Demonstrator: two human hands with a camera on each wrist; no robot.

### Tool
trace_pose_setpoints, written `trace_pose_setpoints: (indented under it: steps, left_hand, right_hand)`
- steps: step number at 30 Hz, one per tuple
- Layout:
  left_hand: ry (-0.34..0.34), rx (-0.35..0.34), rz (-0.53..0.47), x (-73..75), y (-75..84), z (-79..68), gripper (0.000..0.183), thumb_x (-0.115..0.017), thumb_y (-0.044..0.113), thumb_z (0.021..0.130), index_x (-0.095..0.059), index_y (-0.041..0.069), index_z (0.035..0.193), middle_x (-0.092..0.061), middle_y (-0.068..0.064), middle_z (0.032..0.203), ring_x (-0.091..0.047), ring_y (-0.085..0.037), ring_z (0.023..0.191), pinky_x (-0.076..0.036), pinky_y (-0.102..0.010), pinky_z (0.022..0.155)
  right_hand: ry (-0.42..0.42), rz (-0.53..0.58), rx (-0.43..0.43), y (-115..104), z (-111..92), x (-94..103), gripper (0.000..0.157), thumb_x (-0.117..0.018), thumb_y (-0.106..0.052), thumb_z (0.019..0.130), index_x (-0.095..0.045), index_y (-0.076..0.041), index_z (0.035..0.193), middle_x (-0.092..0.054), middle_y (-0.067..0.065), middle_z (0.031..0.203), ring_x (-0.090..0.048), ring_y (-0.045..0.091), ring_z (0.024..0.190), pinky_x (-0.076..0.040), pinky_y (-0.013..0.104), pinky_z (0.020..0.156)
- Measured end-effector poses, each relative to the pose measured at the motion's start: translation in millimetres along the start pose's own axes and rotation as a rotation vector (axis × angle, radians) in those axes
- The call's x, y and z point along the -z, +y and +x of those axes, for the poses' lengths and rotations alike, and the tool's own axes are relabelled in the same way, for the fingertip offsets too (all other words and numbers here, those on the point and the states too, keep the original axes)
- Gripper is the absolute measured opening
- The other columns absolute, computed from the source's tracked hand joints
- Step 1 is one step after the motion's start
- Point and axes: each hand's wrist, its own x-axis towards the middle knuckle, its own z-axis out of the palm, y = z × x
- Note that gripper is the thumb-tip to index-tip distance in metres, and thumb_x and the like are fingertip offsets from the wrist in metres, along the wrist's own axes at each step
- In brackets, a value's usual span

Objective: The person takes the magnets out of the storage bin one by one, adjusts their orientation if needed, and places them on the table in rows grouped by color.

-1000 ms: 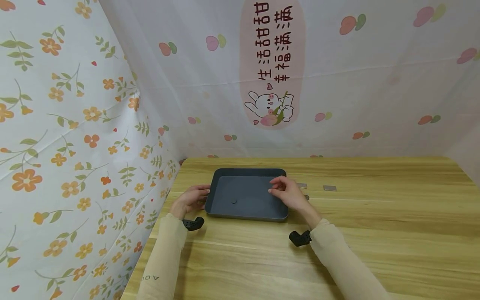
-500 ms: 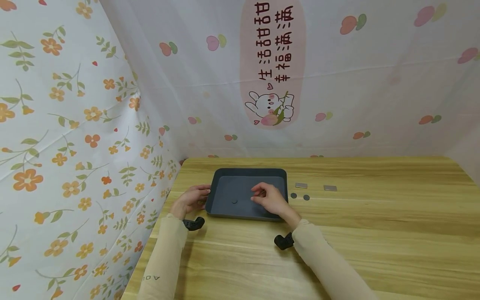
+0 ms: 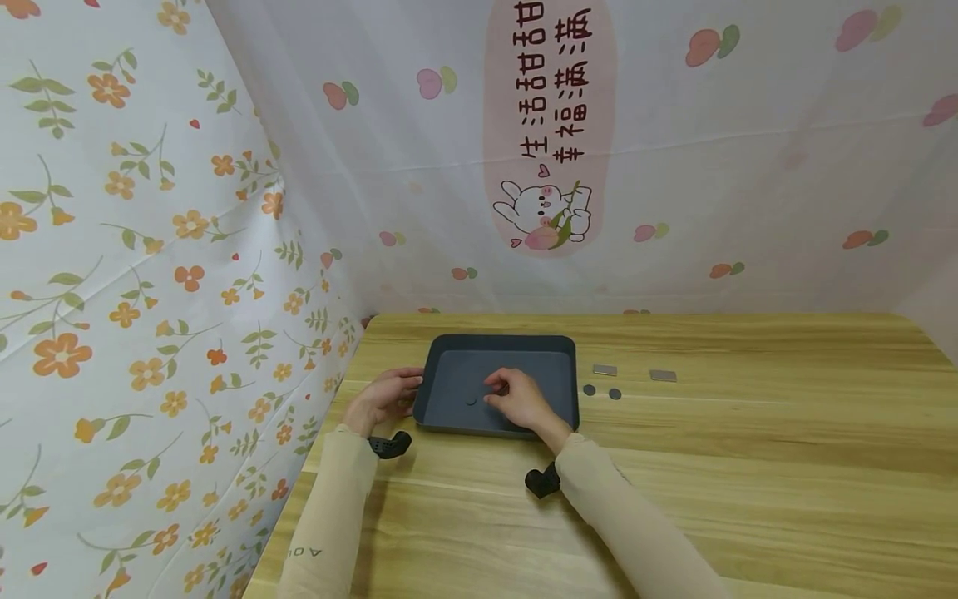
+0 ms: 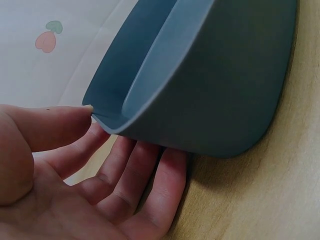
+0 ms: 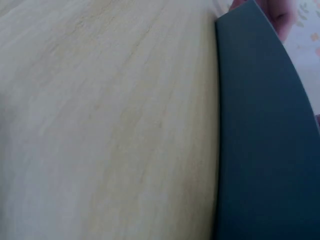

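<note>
A dark grey-blue rectangular tray (image 3: 524,366) lies on the table, with one small dark disc (image 3: 471,401) on its floor. My left hand (image 3: 383,398) holds the tray's left end. In the left wrist view, its thumb (image 4: 60,127) meets the rim corner while the fingers bend against the outer wall. Over the tray's floor hovers my right hand (image 3: 519,401), thumb and fingers apart, just right of the disc; I see nothing between them. The right wrist view shows only the tray's outer wall (image 5: 265,130), the table and part of the other hand.
Right of the tray, two dark discs (image 3: 589,389) (image 3: 614,393) lie on the wooden table (image 3: 748,466). Behind them are two flat silvery rectangles (image 3: 604,369) (image 3: 663,375). Printed cloth (image 3: 419,166) hangs behind and at the left.
My right hand has moved left across the tray, from its right side to beside the disc. Both discs on the table have come into sight. The left hand stays at the tray's end.
</note>
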Motion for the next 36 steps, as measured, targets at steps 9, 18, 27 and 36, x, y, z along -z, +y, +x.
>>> trace_pose_setpoints:
  steps: [9, 18, 27, 36]
  left_hand:
    - [-0.062, -0.041, -0.015, 3.9, -2.4, 0.6, 0.052, -0.051, 0.023, 0.100, -0.038, 0.006, 0.147, -0.061, -0.004, 0.112, -0.056, -0.015, 0.093, -0.045, -0.032, 0.077]
    - [-0.002, 0.008, -0.032, -2.4, 2.2, -0.2, 0.046, -0.042, 0.015, 0.104, -0.036, 0.004, 0.148, -0.059, -0.003, 0.107, -0.054, -0.014, 0.088, -0.045, -0.030, 0.073]
    - [0.001, -0.001, -0.034, -2.6, 0.7, 0.2, 0.045, -0.042, 0.014, 0.104, -0.037, 0.003, 0.147, -0.059, -0.001, 0.104, -0.054, -0.014, 0.087, -0.045, -0.030, 0.073]
    - [0.003, -0.005, -0.024, -2.3, 0.4, -0.1, 0.045, -0.042, 0.015, 0.104, -0.037, 0.003, 0.147, -0.058, -0.003, 0.109, -0.053, -0.014, 0.089, -0.045, -0.030, 0.074]
  right_hand:
    - [-0.055, -0.124, 0.036, -3, 4, -9.0, 0.024, -0.070, -0.011, 0.087, -0.070, -0.009, 0.111, -0.059, 0.009, 0.101, -0.054, 0.023, 0.093, -0.045, 0.039, 0.082]
    - [-0.139, -0.252, 0.020, -7, 7, -15.7, 0.029, -0.068, -0.017, 0.090, -0.067, -0.015, 0.119, -0.054, 0.008, 0.104, -0.041, 0.024, 0.092, -0.034, 0.039, 0.079]
    - [-0.161, -0.321, 0.030, -7, 9, -19.1, 0.032, -0.063, -0.016, 0.093, -0.065, -0.017, 0.125, -0.055, 0.010, 0.115, -0.041, 0.025, 0.095, -0.029, 0.037, 0.078]
    - [-0.162, -0.328, 0.024, -7, 8, -21.0, 0.029, -0.062, -0.017, 0.094, -0.066, -0.018, 0.123, -0.056, 0.009, 0.112, -0.040, 0.024, 0.094, -0.028, 0.038, 0.079]
